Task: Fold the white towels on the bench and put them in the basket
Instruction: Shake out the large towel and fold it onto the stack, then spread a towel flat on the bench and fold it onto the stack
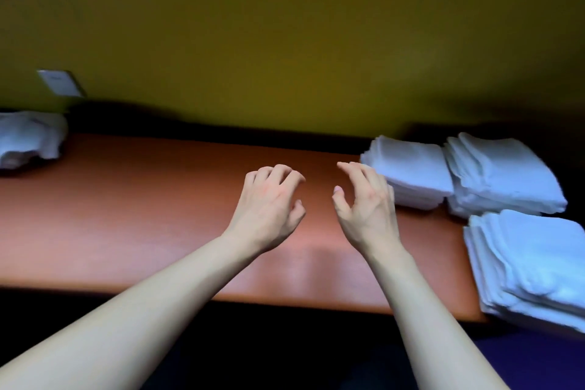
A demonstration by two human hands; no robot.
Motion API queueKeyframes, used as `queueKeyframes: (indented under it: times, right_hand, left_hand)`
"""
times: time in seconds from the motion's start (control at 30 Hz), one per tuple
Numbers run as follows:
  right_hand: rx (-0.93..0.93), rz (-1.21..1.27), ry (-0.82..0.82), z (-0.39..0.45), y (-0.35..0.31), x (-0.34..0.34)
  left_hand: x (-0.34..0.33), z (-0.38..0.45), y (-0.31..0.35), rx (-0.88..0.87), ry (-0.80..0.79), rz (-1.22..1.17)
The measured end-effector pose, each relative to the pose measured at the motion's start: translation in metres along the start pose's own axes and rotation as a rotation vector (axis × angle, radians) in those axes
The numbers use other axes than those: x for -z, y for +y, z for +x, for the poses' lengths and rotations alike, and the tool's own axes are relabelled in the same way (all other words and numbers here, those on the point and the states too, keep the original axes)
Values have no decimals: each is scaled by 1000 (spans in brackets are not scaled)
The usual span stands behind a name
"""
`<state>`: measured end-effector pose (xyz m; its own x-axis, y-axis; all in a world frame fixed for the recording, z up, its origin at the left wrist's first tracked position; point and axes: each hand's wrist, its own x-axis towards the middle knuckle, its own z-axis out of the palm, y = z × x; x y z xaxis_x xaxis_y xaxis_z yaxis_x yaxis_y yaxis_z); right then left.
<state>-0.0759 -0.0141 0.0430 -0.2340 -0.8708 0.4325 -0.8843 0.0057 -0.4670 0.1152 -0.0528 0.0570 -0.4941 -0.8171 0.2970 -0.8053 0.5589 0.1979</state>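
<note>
Both my hands hover over the middle of the reddish-brown bench (142, 215). My left hand (269, 206) has its fingers curled and apart, holding nothing. My right hand (364, 209) is also empty, fingers spread, just left of a stack of folded white towels (411, 171). A second folded stack (503, 174) lies further right, and a third (531, 263) sits at the bench's near right corner. A crumpled heap of unfolded white towels (28, 139) lies at the far left end. No basket is in view.
A yellow-green wall (285, 41) rises right behind the bench, with a white wall plate (60, 82) at left. Dark floor lies below the bench's front edge.
</note>
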Motion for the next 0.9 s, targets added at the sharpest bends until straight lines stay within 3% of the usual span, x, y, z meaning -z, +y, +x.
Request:
queueKeyframes:
  times: [0.53,0.77,0.9]
  right_hand:
    - [209,125,-366,13,-234,-238]
    - [301,-17,-609,27,-294,-346]
    - [357,-50,-600,13,-299,-387]
  left_hand:
    - [31,-115,-286,417,4,90]
    - [7,-119,-422,570,-30,219]
    - [4,-99,-506,609,-53,330]
